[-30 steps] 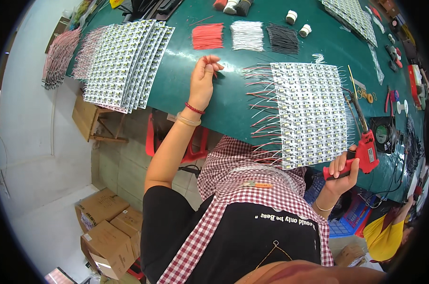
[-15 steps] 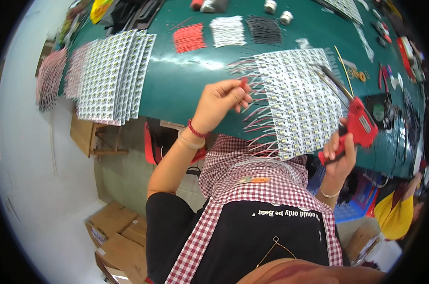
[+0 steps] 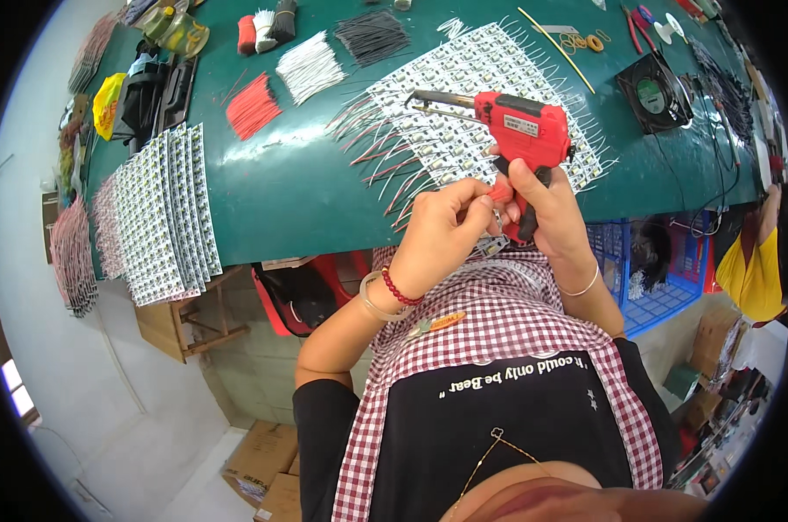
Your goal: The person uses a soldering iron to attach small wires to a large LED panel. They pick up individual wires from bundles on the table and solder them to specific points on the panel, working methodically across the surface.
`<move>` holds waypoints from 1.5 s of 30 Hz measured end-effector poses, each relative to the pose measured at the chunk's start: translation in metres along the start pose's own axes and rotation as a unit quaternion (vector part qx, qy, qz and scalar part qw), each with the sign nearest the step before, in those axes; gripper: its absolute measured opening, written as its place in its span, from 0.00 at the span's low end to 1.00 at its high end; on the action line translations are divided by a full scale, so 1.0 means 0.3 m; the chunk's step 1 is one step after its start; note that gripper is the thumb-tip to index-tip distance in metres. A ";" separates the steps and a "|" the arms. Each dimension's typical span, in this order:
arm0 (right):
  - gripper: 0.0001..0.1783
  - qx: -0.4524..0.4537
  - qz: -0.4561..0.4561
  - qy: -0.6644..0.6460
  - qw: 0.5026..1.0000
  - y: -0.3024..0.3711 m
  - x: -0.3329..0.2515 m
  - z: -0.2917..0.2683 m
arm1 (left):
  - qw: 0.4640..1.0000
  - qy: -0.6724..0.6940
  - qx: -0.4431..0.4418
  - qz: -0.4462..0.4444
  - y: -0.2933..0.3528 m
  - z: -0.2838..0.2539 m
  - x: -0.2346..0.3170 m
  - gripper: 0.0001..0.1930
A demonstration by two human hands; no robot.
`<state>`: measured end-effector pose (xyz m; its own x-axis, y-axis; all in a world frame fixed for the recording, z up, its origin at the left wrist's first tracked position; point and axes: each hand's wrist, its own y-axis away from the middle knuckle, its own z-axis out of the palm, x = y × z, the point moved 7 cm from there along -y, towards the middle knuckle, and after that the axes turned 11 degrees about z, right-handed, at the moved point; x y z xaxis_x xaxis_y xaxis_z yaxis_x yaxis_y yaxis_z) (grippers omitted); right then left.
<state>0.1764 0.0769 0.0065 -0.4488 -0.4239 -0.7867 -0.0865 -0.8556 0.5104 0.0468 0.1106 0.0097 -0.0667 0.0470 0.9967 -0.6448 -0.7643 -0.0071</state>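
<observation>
My right hand (image 3: 552, 213) is wrapped round the handle of a red-and-black soldering gun (image 3: 535, 130), whose long tip points left over a panel of small white circuit boards (image 3: 450, 150). Thin red, white and black wires stick out from the panel's left edge. Close beside the gun's handle, my left hand (image 3: 442, 233) is closed in a pinch on a small bunch of red wires (image 3: 501, 186). Fingers partly hide this bunch. Both hands are near the panel's front edge, almost touching each other.
Piles of cut red wires (image 3: 253, 106), white wires (image 3: 310, 68) and black wires (image 3: 372, 36) lie on the green table (image 3: 281, 187). Stacked board panels (image 3: 155, 217) stand at left. A small fan (image 3: 655, 94), pliers (image 3: 637, 33) and a thin stick (image 3: 557, 50) lie at right.
My hands have come together, the left moving right toward the soldering gun. The gun has swung so its tip points left over the panel. The whole view has also shifted and turned.
</observation>
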 end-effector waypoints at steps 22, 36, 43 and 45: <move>0.13 0.129 -0.081 0.199 0.968 0.079 0.005 -0.032 | 0.989 -0.129 0.059 0.040 0.010 0.007 0.023 0.05; 0.10 0.108 -0.094 0.145 0.979 0.071 0.010 -0.023 | 0.990 -0.133 0.033 0.023 0.008 0.009 -0.003 0.04; 0.11 0.117 -0.072 0.174 0.975 0.074 -0.012 -0.025 | 0.991 -0.111 0.067 0.030 0.012 0.007 -0.015 0.02; 0.15 0.094 -0.072 0.126 0.985 0.065 -0.019 -0.032 | 0.991 -0.114 0.071 0.027 0.015 -0.001 -0.013 0.03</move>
<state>0.1857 0.0598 0.0176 -0.1867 -0.3825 -0.9049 -0.3063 -0.8525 0.4235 0.0439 0.1072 0.0059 0.0856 -0.1309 0.9877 -0.5302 -0.8453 -0.0661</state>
